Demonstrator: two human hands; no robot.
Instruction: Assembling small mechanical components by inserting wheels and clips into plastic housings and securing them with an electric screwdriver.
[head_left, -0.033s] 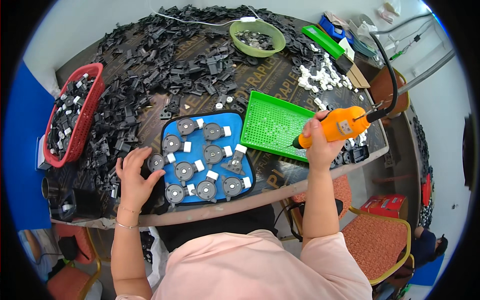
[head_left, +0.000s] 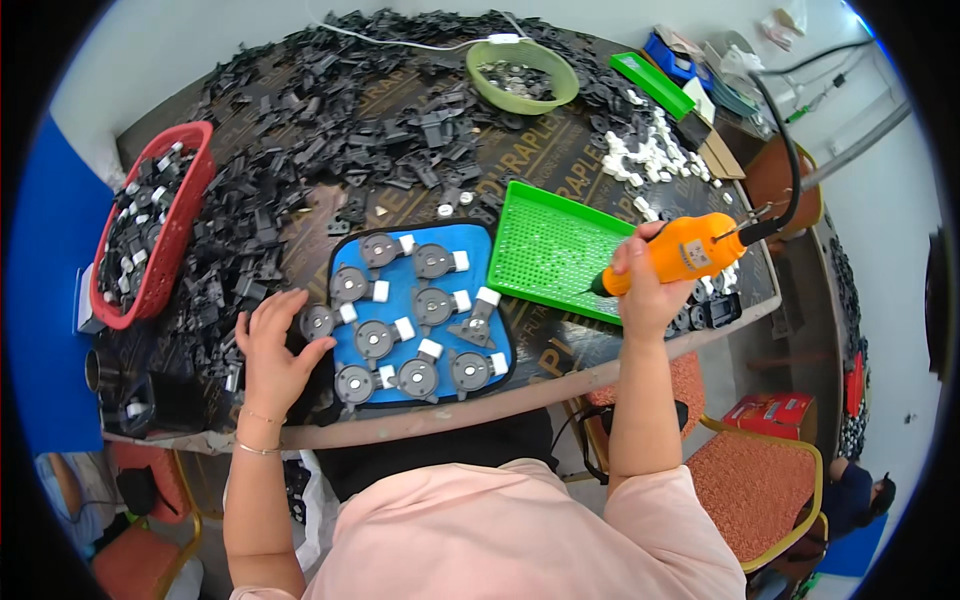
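Note:
My right hand (head_left: pixel 650 290) is wrapped around an orange electric screwdriver (head_left: pixel 690 249). Its dark tip points left over a green perforated tray (head_left: pixel 545 240), and a black cable leaves its back end. On a blue mat with a black border (head_left: pixel 400 275) lie several round grey parts, each with a white block. One of them, a grey disc part (head_left: pixel 318 322), sits at the mat's left edge. Beside that part rests my left hand (head_left: pixel 275 345), thumb and fingers spread around its left side; whether they touch it I cannot tell.
Black plastic pieces (head_left: pixel 400 140) cover much of the table. At the left stands a red basket (head_left: pixel 165 275) full of parts. A light green bowl (head_left: pixel 555 85) of small pieces sits at the back; white pieces (head_left: pixel 650 155) lie at the right. Orange chairs (head_left: pixel 745 480) stand by the front edge.
The whole view has shifted slightly, so the table appears a little further right. Both hands keep their poses, the right one still gripping the electric screwdriver.

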